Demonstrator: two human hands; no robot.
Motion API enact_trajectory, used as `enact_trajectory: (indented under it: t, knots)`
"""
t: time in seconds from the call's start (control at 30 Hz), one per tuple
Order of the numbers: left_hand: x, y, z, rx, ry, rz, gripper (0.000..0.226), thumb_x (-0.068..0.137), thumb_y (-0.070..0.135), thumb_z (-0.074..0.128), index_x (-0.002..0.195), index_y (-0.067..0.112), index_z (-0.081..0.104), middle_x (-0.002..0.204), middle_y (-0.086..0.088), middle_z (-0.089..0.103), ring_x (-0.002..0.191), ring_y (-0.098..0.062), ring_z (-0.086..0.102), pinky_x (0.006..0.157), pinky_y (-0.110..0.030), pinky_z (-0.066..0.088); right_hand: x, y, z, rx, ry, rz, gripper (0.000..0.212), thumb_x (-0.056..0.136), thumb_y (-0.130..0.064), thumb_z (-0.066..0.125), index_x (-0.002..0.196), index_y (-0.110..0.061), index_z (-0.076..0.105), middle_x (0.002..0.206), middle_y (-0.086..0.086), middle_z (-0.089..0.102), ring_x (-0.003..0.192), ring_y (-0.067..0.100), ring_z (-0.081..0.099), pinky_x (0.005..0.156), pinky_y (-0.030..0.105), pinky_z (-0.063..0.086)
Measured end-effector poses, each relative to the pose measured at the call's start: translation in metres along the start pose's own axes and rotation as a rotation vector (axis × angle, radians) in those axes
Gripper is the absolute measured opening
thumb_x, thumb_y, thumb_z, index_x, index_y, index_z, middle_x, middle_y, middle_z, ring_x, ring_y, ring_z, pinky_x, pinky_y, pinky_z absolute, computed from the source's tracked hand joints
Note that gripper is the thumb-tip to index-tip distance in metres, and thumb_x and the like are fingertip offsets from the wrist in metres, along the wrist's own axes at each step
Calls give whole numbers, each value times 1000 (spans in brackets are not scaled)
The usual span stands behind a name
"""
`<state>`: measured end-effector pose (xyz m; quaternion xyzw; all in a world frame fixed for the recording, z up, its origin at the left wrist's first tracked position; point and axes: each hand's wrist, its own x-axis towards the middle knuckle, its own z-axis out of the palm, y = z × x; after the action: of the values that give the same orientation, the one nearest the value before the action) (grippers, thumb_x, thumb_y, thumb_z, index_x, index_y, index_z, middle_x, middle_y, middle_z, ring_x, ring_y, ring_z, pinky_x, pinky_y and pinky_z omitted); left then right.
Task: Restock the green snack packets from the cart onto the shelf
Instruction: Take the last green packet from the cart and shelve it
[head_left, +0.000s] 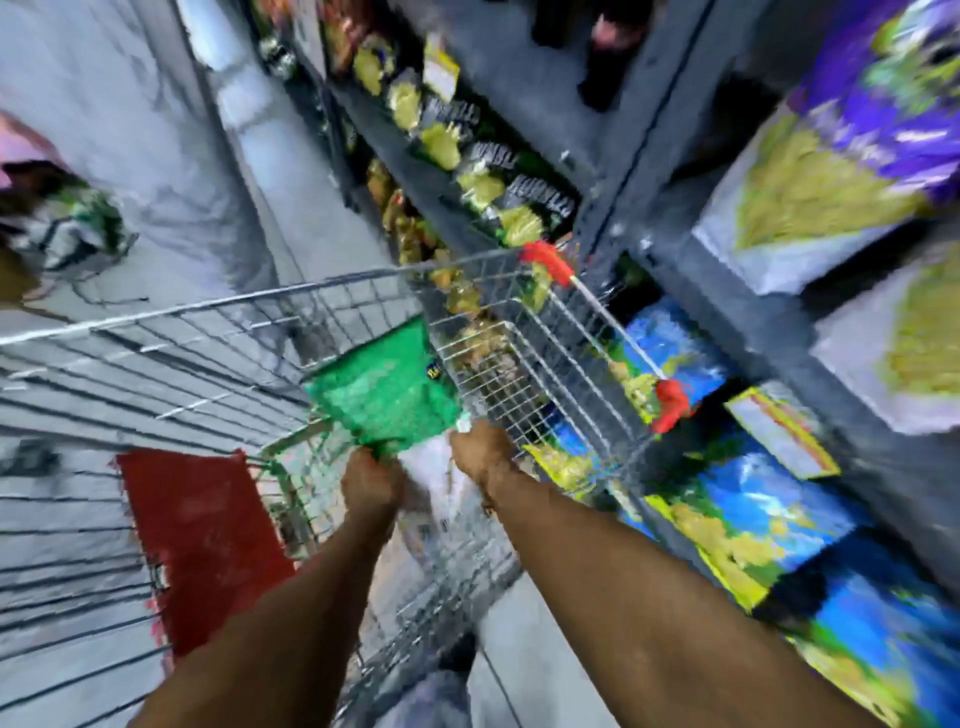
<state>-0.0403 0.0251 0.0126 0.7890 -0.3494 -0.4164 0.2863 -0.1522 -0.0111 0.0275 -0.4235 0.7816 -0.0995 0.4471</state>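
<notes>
A green snack packet (382, 389) is held up over the wire shopping cart (218, 312). My left hand (371, 480) grips its lower left corner. My right hand (480, 449) is closed on its lower right corner. The frame is blurred. The dark shelf unit (670, 171) stands to the right of the cart, with packets on several levels.
Blue and yellow packets (769, 499) fill the lower shelf at right, purple and yellow ones (841, 171) higher up. A red panel (208, 540) hangs on the cart's near side. The red-capped cart handle (613, 322) is next to the shelf. Grey floor lies to the left.
</notes>
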Motion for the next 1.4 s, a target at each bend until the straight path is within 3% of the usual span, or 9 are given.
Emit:
enact_trajectory:
  t: [0.27,0.4,0.57,0.63,0.73,0.87,1.07,1.27,1.4]
  knots:
    - [-134,129,-7,-198,51,446,33,76,30,51,100,9,60,99,-32,64,93,-46,60,78,-50,47,-126,8,-129,458,575,-408,19,83,-19,62,91,-4,53,102,29,58,100,37,53,83,41,36]
    - [-226,156,16,-351,35,672,49,66,41,38,94,6,59,94,-37,61,80,-34,60,74,-56,46,-210,69,-189,637,710,-525,28,85,-29,57,97,-6,45,96,21,58,96,32,56,81,39,40]
    - [-362,146,71,-316,-87,867,43,78,20,31,94,-11,55,95,-40,58,88,-45,56,66,-39,25,-301,188,-236,718,813,-572,17,90,-24,54,93,-15,41,92,14,56,86,22,54,77,35,39]
    - [-406,134,102,-414,-242,881,37,79,26,31,93,2,55,99,-39,58,93,-36,57,80,-45,39,-327,237,-252,742,893,-590,20,89,-25,54,86,-23,35,88,5,53,79,12,53,72,27,37]
    - [-472,119,138,-495,-360,882,45,70,30,30,89,-3,53,98,-45,54,88,-41,56,83,-57,41,-365,297,-274,852,1013,-573,19,85,-24,55,86,-20,37,73,-9,46,60,-8,49,61,14,35]
    - [-559,103,176,-435,-614,915,51,73,19,31,107,-15,50,115,-34,56,96,-31,52,83,-27,34,-398,372,-292,946,1327,-495,26,68,-48,34,75,-23,38,74,-6,44,66,-5,43,70,23,33]
    - [-646,94,232,-226,-1023,1192,23,71,15,38,81,10,58,82,-15,60,75,-24,52,65,-22,31,-442,461,-319,1069,1740,-159,8,77,-30,35,72,-23,34,69,-8,42,68,11,41,64,25,27]
    - [-695,96,294,154,-1253,1254,38,68,26,46,103,16,57,97,-18,69,88,-30,64,79,-40,52,-462,521,-345,1073,1912,53,22,78,-28,33,84,-8,33,74,5,43,77,23,39,59,28,20]
    - [-718,95,335,224,-1310,1228,38,76,14,54,114,18,53,110,-12,68,101,-30,62,89,-41,50,-466,553,-365,1062,1895,128,13,93,-18,38,87,-7,34,88,13,47,82,23,41,60,26,21]
